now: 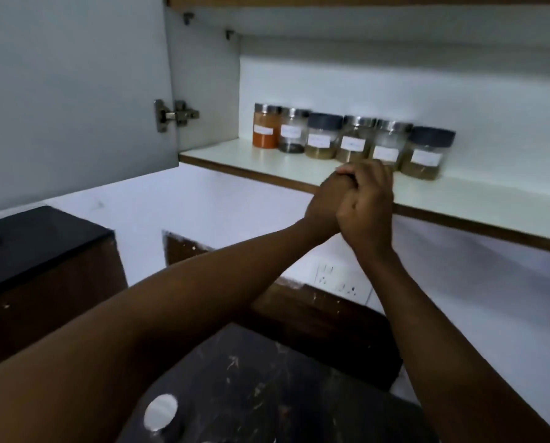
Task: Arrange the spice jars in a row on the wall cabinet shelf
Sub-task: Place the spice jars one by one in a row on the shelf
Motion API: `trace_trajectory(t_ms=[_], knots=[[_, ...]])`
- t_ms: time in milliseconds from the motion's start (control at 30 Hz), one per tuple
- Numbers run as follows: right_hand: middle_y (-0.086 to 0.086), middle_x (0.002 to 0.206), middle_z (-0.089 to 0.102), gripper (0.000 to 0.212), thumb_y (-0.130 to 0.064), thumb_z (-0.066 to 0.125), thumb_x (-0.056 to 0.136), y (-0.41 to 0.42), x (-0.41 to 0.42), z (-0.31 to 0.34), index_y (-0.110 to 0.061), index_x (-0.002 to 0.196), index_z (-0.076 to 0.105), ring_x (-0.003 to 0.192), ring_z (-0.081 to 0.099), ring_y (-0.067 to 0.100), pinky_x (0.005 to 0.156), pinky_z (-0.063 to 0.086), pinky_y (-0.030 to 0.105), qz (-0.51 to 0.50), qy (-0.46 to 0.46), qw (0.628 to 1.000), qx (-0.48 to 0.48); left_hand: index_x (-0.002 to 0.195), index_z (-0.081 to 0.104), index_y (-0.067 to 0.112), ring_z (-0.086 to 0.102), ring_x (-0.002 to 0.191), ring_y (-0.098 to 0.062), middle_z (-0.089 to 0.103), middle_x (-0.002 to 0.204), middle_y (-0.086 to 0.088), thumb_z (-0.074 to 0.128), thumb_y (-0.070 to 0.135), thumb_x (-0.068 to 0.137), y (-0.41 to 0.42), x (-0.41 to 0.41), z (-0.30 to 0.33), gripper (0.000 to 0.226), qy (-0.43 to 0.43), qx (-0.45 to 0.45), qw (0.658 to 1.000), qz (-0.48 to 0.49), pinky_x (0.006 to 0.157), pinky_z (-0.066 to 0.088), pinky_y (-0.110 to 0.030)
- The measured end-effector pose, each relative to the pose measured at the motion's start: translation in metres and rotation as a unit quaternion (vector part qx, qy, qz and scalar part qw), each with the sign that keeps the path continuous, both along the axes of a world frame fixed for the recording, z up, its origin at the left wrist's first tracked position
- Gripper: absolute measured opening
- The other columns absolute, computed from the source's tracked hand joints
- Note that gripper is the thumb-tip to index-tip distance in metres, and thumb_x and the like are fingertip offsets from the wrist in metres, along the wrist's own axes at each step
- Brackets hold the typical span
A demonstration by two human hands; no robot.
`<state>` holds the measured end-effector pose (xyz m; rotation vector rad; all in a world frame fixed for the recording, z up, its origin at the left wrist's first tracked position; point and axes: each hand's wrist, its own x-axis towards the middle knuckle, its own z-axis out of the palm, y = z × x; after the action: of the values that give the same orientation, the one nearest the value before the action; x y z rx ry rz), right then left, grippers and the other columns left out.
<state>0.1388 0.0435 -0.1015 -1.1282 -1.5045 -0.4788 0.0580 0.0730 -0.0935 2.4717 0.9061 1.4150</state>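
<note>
nothing here can be read. each of the six spice jars (347,139) on my cabinet shelf (459,199) wears a white paper label (352,144) on its front, but whatever is written there is too faint and blurred for me to make out a single word or number.
</note>
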Motion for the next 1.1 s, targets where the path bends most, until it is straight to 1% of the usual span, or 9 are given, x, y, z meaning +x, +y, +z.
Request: trace_trajectory(t_ms=[100,200,300,433,633,733,800,967,1100], knots=[[0.008,0.112,0.057,0.046,0.004,0.042,0.072,-0.017,-0.048,-0.055,-0.008,0.109,0.065,0.107,0.052,0.025,0.091,0.045,0.027,0.059,-0.009,0.998,0.001,0.13,0.059,-0.012,0.058,0.131,-0.039,0.064,0.132,-0.028,0.051,0.012,0.099,-0.01,-0.055,-0.058,0.04,0.002,0.053,0.999,0.011,0.116,0.043,-0.045],[0.007,0.119,0.054,0.048,0.003,0.043,0.074,-0.026,-0.095,-0.12,-0.009,0.118,0.06,0.112,0.053,0.025,0.094,0.05,0.033,0.076,0.028,0.992,-0.096,0.147,0.047,-0.008,0.036,0.153,-0.034,0.051,0.152,-0.022,0.047,0.022,0.103,-0.004,-0.107,-0.124,0.053,0.194,0.088,0.975,0.058,0.13,0.019,-0.042],[0.003,0.133,0.05,0.043,-0.002,0.049,0.086,-0.032,-0.143,-0.194,-0.016,0.127,0.055,0.115,0.056,0.02,0.095,0.053,0.038,0.072,0.041,0.966,-0.246,0.15,0.045,-0.003,0.035,0.151,-0.038,0.051,0.151,-0.022,0.031,0.026,0.104,-0.007,-0.168,-0.203,0.056,0.352,-0.006,0.932,0.085,0.13,0.014,-0.048],[0.004,0.15,0.04,0.052,-0.009,0.057,0.094,-0.045,-0.211,-0.303,-0.016,0.144,0.045,0.131,0.051,0.023,0.108,0.048,0.036,0.078,0.055,0.886,-0.453,0.153,0.041,-0.002,0.031,0.153,-0.034,0.039,0.158,-0.02,0.062,0.031,0.092,-0.023,-0.259,-0.31,0.072,0.307,-0.205,0.924,0.095,0.128,0.025,-0.042],[0.008,0.157,0.038,0.081,-0.009,0.07,0.082,-0.065,-0.27,-0.422,-0.019,0.154,0.033,0.145,0.041,0.03,0.118,0.04,0.045,0.081,0.018,0.761,-0.644,0.149,0.043,0.011,0.04,0.144,-0.036,0.042,0.151,-0.013,0.076,0.05,0.078,-0.047,-0.325,-0.429,0.087,0.415,-0.383,0.815,0.133,0.12,0.035,-0.047],[0.002,0.158,0.037,0.086,-0.013,0.073,0.082,-0.077,-0.293,-0.462,-0.028,0.155,0.03,0.148,0.037,0.027,0.118,0.038,0.045,0.095,0.04,0.728,-0.678,0.154,0.033,0.02,0.048,0.138,-0.038,0.04,0.152,-0.009,0.088,0.041,0.07,-0.06,-0.346,-0.467,0.102,0.443,-0.458,0.757,0.147,0.108,0.048,-0.055],[0.0,0.156,0.038,0.084,-0.012,0.073,0.083,-0.082,-0.304,-0.476,-0.031,0.153,0.03,0.148,0.038,0.026,0.118,0.039,0.045,0.11,0.053,0.73,-0.672,0.149,0.036,0.021,0.054,0.131,-0.039,0.044,0.146,-0.01,0.089,0.034,0.069,-0.066,-0.352,-0.481,0.097,0.406,-0.467,0.772,0.144,0.101,0.054,-0.052],[0.001,0.167,0.02,0.116,-0.019,0.081,0.081,-0.09,-0.313,-0.476,-0.034,0.163,0.0,0.156,0.022,0.027,0.123,0.031,0.052,0.101,0.025,0.729,-0.677,0.143,0.04,0.021,0.058,0.122,-0.033,0.049,0.139,-0.009,0.085,0.041,0.063,-0.066,-0.358,-0.459,0.094,0.359,-0.444,0.812,0.122,0.095,0.057,-0.047],[0.006,0.157,0.036,0.12,-0.044,0.087,0.073,-0.077,-0.304,-0.411,-0.031,0.162,0.007,0.145,0.041,0.026,0.116,0.041,0.046,0.083,0.024,0.793,-0.604,0.133,0.048,0.019,0.061,0.116,-0.031,0.053,0.129,-0.007,0.072,0.046,0.066,-0.05,-0.351,-0.383,0.076,0.302,-0.412,0.854,0.096,0.091,0.054,-0.041]])
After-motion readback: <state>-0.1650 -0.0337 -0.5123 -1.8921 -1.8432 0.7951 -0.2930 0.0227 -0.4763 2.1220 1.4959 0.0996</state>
